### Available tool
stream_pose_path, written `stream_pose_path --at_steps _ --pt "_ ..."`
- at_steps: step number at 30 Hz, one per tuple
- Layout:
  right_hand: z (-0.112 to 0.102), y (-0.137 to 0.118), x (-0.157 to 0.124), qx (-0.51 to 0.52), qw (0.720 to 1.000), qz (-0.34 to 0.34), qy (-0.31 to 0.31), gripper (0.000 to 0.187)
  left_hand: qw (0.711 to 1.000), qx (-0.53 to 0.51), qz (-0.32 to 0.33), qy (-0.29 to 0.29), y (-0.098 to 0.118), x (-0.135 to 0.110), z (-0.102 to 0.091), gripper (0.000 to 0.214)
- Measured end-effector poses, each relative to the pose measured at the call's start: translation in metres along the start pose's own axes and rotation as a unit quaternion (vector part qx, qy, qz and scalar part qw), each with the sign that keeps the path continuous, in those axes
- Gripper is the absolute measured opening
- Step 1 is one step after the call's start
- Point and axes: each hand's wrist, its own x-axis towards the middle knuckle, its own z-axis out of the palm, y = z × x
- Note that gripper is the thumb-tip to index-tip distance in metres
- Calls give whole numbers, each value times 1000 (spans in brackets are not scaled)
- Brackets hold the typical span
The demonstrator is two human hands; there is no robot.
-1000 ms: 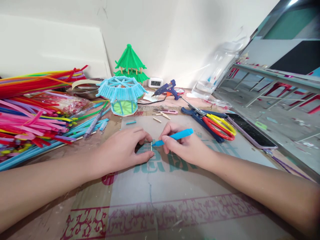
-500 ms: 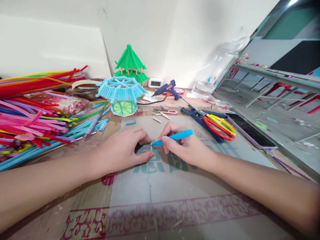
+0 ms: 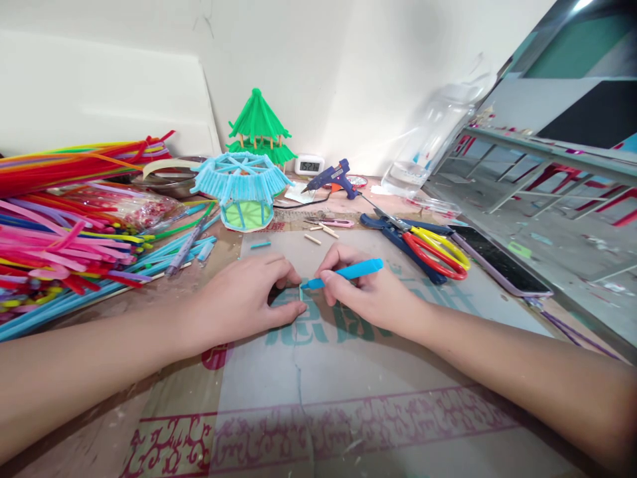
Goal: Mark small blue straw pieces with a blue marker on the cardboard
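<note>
Fingers of the left hand (image 3: 239,292) pinch a short stick (image 3: 300,293) between thumb and forefinger tips, over the printed sheet (image 3: 398,372). Those of the right hand (image 3: 372,291) grip a blue marker (image 3: 359,268), its tip at the stick's right side.

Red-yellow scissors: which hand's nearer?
Right. The right hand, holding a blue marker, is left of the scissors; the left hand is farther left, at a small stick.

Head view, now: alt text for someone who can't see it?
The left hand pinches a small stick; the right hand holds a blue pen, tip at the stick. Pipe cleaners lie at left, scissors at right, with a blue model and a green model behind.
</note>
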Motion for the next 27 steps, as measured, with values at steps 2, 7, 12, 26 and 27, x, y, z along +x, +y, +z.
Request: stream_pose_path --at_steps 2,7,12,26,27 --pt "0 0 0 -8 1000 -5 -3 10 1000 1 2 3 0 0 0 28" --pt "-1 1 -1 -13 1000 -7 0 10 1000 7 16 9 -1 -1 0 29" --pt "-1 0 0 3 1000 19 3 9 999 -14 42 10 -3 -1 0 24" --pt "-1 0 -4 17 998 -19 -60 10 998 -23 60 25 -7 0 1 21" --pt "-1 -1 -5 12 998 -25 -61 10 998 -21 60 23 -7 0 1 21"
